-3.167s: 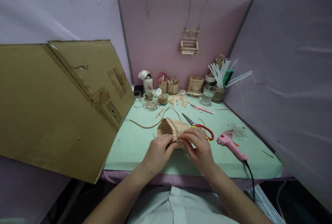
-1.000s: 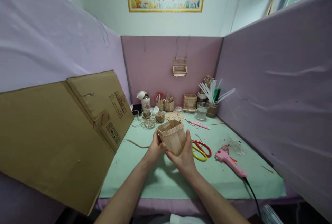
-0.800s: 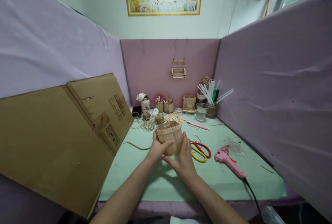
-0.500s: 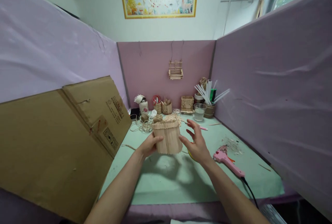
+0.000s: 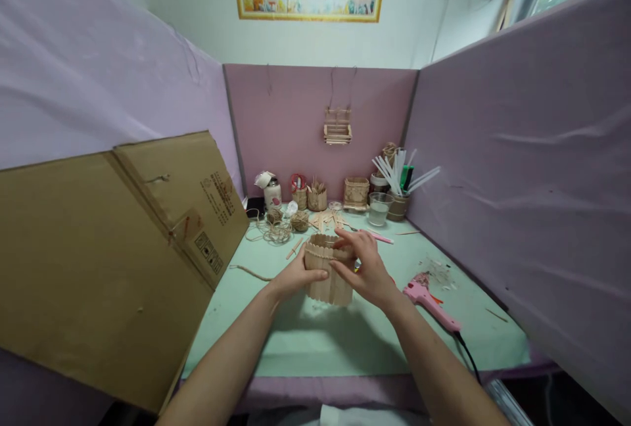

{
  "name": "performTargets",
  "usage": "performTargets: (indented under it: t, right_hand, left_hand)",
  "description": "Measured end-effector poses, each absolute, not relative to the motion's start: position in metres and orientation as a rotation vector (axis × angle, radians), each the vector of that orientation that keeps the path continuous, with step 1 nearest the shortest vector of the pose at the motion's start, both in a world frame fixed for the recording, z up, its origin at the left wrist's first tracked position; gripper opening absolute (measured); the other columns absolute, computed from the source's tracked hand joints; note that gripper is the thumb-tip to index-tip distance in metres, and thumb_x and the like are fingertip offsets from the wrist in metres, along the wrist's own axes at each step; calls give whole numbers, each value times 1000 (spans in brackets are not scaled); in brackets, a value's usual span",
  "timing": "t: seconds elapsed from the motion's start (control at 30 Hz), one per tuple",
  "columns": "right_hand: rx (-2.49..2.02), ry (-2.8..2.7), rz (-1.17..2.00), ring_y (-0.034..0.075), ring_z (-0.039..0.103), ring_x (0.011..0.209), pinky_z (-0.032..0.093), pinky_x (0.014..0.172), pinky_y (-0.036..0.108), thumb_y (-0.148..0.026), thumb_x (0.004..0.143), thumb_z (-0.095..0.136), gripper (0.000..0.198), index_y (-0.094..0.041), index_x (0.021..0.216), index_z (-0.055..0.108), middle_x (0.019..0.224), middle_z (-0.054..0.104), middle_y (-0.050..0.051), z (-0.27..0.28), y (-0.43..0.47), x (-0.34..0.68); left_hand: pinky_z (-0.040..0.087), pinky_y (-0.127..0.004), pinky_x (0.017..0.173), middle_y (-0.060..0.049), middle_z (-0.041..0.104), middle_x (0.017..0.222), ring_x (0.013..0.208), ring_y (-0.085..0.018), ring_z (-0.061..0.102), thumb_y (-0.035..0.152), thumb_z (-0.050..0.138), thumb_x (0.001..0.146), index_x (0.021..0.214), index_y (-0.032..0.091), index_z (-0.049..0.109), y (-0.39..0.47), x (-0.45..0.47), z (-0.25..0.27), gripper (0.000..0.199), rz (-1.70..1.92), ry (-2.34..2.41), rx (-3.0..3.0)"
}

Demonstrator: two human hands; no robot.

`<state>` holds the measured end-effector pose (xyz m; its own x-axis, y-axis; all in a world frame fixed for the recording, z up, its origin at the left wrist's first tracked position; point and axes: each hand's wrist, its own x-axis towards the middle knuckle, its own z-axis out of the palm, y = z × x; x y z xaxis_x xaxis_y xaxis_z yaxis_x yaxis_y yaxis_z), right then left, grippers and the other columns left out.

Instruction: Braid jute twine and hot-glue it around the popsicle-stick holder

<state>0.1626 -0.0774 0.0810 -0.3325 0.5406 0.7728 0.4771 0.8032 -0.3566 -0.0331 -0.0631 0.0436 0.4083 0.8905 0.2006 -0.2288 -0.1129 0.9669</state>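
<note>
A round pot of pale wooden craft sticks is held up over the green tabletop, tilted so that its open top shows. My left hand is closed around its left side, thumb across the front. My right hand grips the rim on the right, thumb against the outer wall and fingers reaching over into the opening. Those fingertips are partly hidden inside the pot. A thin band runs around the pot just below its scalloped rim.
A pink glue gun with a black cord lies at right. Twine, loose craft sticks, a pink-handled tool and a cup of liquid are farther back. A large cardboard sheet leans at left.
The pot has come slightly nearer and tipped so its opening shows. My right hand, apart from its rim or just beside it before, has closed onto the rim.
</note>
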Motion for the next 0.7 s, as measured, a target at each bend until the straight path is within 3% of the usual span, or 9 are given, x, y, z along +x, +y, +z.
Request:
performTargets:
  t: [0.1, 0.4, 0.6, 0.7]
  right_hand:
    - [-755, -1993, 102, 22, 62, 96, 29, 107, 52, -21, 86, 64, 49, -27, 131, 45, 99, 67, 3, 78, -80, 163]
    - [-820, -1883, 194, 24, 62, 100, 32, 110, 52, -27, 86, 62, 51, -27, 134, 45, 90, 67, 2, 73, -86, 160]
    - [-851, -1888, 195, 25, 60, 101, 38, 104, 51, -27, 85, 61, 53, -27, 135, 43, 105, 65, 6, 73, -91, 160]
    - [-860, -1908, 169, 25, 59, 102, 37, 102, 50, -26, 83, 65, 60, -28, 137, 40, 101, 66, 5, 74, -91, 158]
  left_hand:
    - [42, -46, 101, -15, 56, 134, 124, -33, 52, 32, 86, 61, 135, 20, 42, -65, -32, 44, 87, 1063, 648, 1405]
    - [39, -46, 104, -15, 55, 135, 126, -33, 50, 31, 86, 60, 141, 21, 34, -69, -33, 47, 97, 1044, 704, 1466]
    - [38, -44, 106, -14, 53, 137, 128, -32, 48, 29, 84, 61, 144, 20, 30, -72, -31, 50, 99, 1071, 755, 1503]
    - [40, -42, 105, -15, 48, 141, 129, -32, 48, 29, 84, 61, 144, 21, 29, -75, -29, 51, 100, 1067, 788, 1547]
